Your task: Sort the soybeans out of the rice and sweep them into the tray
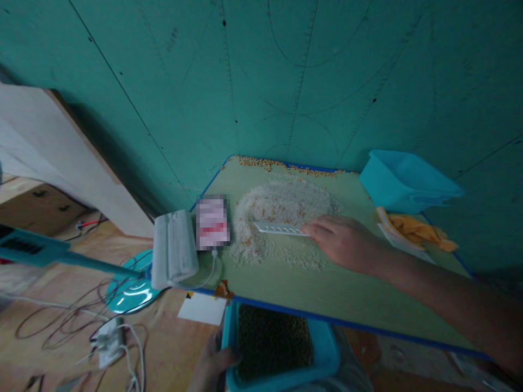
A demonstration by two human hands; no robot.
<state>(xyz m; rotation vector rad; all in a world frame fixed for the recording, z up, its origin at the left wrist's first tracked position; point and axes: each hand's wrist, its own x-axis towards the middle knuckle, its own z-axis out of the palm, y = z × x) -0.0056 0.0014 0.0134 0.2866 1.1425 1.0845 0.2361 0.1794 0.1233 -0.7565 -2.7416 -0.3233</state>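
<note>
My right hand [343, 239] reaches over the green table [310, 288] and pinches a white comb-like scraper [278, 228], whose far end lies in a pile of white rice [281, 209] mixed with yellow grains. My left hand [212, 362] grips the left rim of a blue tub [327, 359] full of dark green beans [272, 340], held below the table's near edge.
A row of yellow grains [286, 165] lies along the table's far edge against the teal wall. A blue bin [404, 182] and an orange packet [417, 231] sit at the right. A white power bank [174, 247], a phone [212, 222], a fan base [126, 288] and cables [102, 332] are at the left.
</note>
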